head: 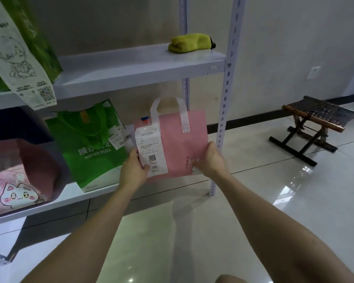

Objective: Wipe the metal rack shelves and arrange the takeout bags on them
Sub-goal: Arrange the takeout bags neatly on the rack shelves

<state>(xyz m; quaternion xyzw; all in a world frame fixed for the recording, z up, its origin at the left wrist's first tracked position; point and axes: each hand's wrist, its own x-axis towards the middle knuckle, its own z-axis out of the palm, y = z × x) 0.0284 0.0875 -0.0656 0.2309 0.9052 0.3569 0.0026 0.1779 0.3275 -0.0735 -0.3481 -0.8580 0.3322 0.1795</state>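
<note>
Head: green bag [90,148] beside pink bag [182,144]

A single head-worn wide-angle camera looks forward and down, close to the metal rack [223,119]. It faces the rack's right end, whose middle and lower shelves fill the left half of the view. Right of the rack, tiled floor [274,201] stretches to the wall.

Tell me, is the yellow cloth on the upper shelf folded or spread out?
Folded: the yellow cloth lies as a thick bundle on the shelf, not flat.
</note>
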